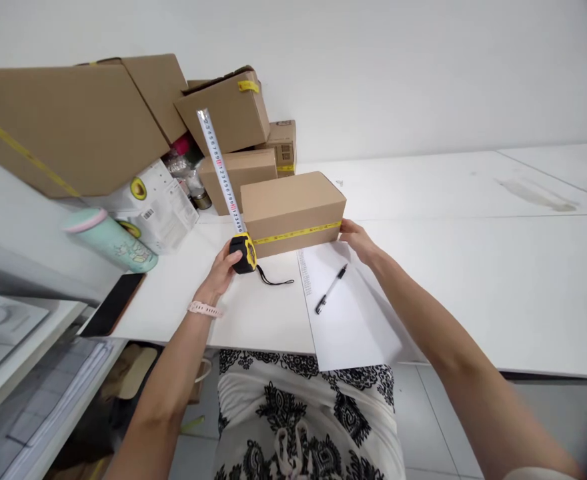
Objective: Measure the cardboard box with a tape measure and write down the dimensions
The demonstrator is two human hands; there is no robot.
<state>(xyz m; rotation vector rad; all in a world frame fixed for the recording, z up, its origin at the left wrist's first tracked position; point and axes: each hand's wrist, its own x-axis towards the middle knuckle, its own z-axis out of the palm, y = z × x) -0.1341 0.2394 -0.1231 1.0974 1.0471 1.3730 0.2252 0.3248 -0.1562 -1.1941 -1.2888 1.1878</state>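
My left hand point(217, 272) is closed around a black and yellow tape measure point(244, 252) resting on the white table point(498, 280). Its white blade point(219, 167) sticks up and back, over the boxes behind. A closed cardboard box point(291, 203) with a yellow tape band lies just right of the tape measure. My right hand point(357, 239) touches the box's lower right corner, fingers curled against it. In front of the box lies a white sheet of paper point(353, 313) with a black pen point(330, 289) on it.
Several cardboard boxes point(73, 120) are stacked at the back left against the wall. A mint green bottle point(111, 240) lies on its side near a white package point(161, 203). A black phone point(113, 303) lies at the table's left edge.
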